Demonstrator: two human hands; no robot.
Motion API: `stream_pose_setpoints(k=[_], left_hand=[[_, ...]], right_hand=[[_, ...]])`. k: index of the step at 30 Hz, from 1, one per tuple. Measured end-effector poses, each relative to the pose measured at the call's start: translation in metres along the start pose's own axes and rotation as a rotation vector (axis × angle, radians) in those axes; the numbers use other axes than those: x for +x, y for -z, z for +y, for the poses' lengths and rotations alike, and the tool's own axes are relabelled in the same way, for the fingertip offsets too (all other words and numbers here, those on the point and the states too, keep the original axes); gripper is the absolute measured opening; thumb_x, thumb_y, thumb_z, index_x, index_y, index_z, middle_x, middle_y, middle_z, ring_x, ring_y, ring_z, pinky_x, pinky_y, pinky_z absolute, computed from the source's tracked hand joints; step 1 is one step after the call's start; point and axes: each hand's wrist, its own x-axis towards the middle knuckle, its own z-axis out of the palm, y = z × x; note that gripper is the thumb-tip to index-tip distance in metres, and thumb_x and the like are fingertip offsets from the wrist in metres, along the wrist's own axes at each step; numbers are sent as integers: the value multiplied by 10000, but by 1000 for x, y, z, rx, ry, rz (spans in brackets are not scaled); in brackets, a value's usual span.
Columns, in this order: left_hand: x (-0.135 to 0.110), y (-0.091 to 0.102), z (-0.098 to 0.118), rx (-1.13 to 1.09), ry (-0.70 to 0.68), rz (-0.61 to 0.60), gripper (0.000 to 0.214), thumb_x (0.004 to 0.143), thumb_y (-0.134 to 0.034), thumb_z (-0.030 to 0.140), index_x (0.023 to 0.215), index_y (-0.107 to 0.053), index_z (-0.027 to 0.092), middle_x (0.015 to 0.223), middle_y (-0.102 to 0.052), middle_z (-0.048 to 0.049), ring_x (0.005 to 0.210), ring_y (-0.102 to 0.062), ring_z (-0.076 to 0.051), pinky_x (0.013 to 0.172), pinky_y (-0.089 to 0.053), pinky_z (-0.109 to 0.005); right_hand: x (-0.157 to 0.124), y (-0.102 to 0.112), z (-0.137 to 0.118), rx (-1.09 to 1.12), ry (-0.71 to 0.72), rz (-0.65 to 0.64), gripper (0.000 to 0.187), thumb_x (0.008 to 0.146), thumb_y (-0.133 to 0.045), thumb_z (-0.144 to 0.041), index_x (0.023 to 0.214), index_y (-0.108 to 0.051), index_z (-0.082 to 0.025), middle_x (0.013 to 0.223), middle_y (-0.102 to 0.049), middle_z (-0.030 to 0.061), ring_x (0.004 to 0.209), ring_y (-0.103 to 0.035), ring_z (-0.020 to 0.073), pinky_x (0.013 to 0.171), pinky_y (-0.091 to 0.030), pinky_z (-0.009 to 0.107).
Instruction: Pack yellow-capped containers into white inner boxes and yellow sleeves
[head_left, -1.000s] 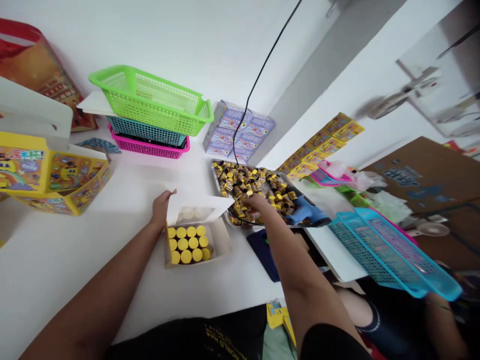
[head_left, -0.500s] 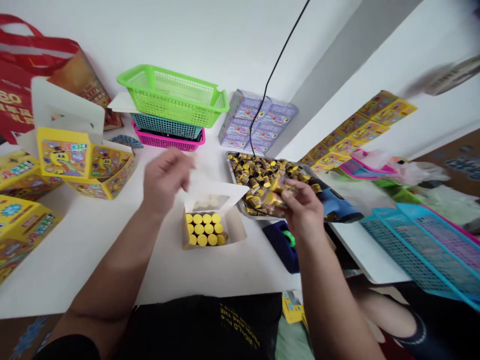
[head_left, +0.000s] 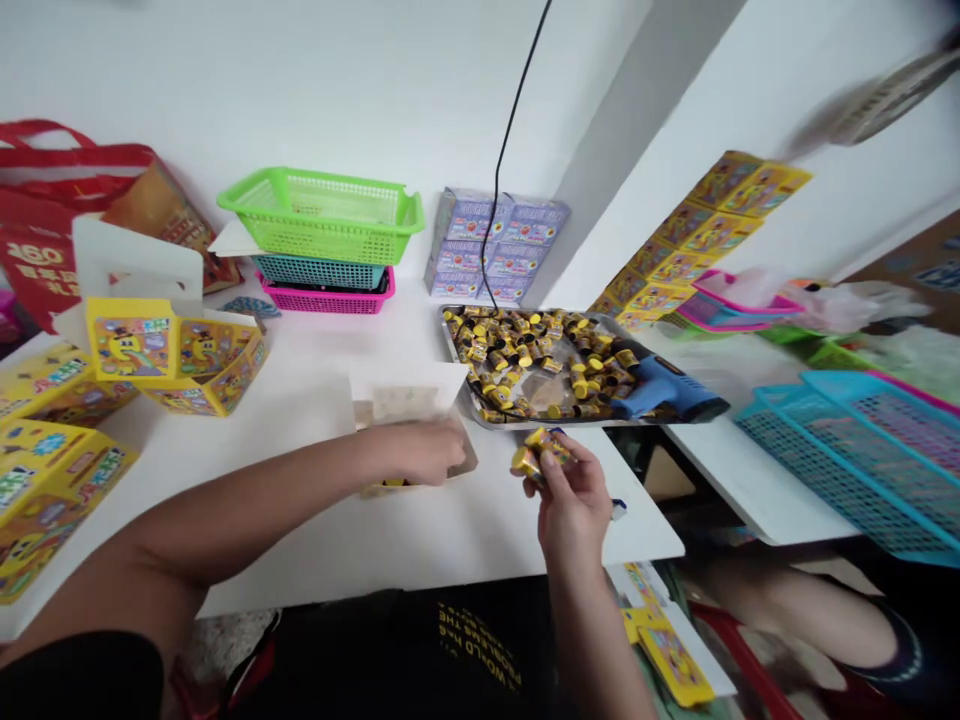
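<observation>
My right hand (head_left: 574, 503) is shut on a small bunch of yellow-capped little tubs (head_left: 540, 452), held just off the table in front of the metal tray (head_left: 457, 345). That tray holds several loose tubs of the same kind, plus a blue glue gun (head_left: 664, 392) lying at its right end. My left hand (head_left: 416, 452) reaches over a white-lined cardboard box (head_left: 397, 395) with its lid raised. The fingers curl down at the box's front, hiding most of the yellow caps packed inside. Whether that hand holds anything is hidden.
Stacked green, teal and pink baskets (head_left: 321, 215) stand at the back, beside lilac boxes (head_left: 495, 245). Yellow printed boxes (head_left: 172, 365) sit at the left, and blue mesh baskets (head_left: 855, 450) lie at the right. The table's front edge (head_left: 450, 570) runs below my hands.
My right hand has come off the tray toward the table's front, carrying tubs. My left hand has moved down over the box, covering the caps. The view has tilted.
</observation>
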Motion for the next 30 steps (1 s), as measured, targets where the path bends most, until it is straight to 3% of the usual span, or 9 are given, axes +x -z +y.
stream_pose_setpoints(k=[3,5,12,19,23,26,28,30], left_hand=[[14,-6,-10,25,47,-164,286,643,-647,-34,497,-553,194,617,-640,-39,647,-564,-199,686,-442,-323],[18,-8,-15,43,95,-207,257,643,-653,-38,538,-614,193,633,-666,-40,615,-558,-200,626,-412,-312],[35,-9,-19,117,190,-265,190,705,-669,25,616,-682,192,791,-761,-53,727,-630,-205,698,-441,-282],[36,-7,-18,45,200,-286,204,611,-635,6,568,-654,205,671,-717,-26,643,-593,-188,665,-445,-276],[19,9,-3,-52,174,-140,224,673,-623,54,507,-566,192,629,-649,-29,659,-576,-177,710,-446,-274],[6,22,23,-145,255,116,262,803,-640,157,557,-552,187,669,-629,-31,708,-595,-181,734,-446,-280],[2,25,43,-331,373,289,150,875,-669,306,774,-639,199,705,-633,-18,690,-608,-180,667,-454,-275],[1,24,60,-628,473,338,271,899,-679,425,1062,-632,213,735,-645,-11,635,-626,-181,569,-462,-267]], right_hand=[[-11,17,19,-4,-89,-1,554,687,-906,-479,1101,-633,-233,843,-728,20,534,-679,186,415,-436,242],[-17,23,31,1,-140,-13,565,675,-912,-499,1087,-635,-229,825,-727,22,534,-674,187,410,-441,246],[-27,33,60,13,-254,-21,616,605,-949,-540,1037,-661,-209,860,-739,49,599,-668,182,411,-453,237],[-27,33,63,12,-266,-77,597,617,-943,-538,1033,-670,-208,796,-728,39,594,-654,181,411,-438,234],[-27,28,47,115,-297,-129,572,650,-921,-515,1060,-653,-219,769,-719,19,529,-655,184,412,-428,246],[-29,17,27,184,-281,-255,497,721,-871,-500,1074,-642,-236,788,-722,20,536,-667,192,413,-419,248],[-29,6,14,204,-230,-325,458,760,-843,-489,1092,-638,-249,800,-711,11,563,-664,184,421,-422,247],[-25,-8,5,184,-159,-359,445,792,-814,-502,1118,-637,-256,817,-695,1,572,-632,162,423,-419,241]])
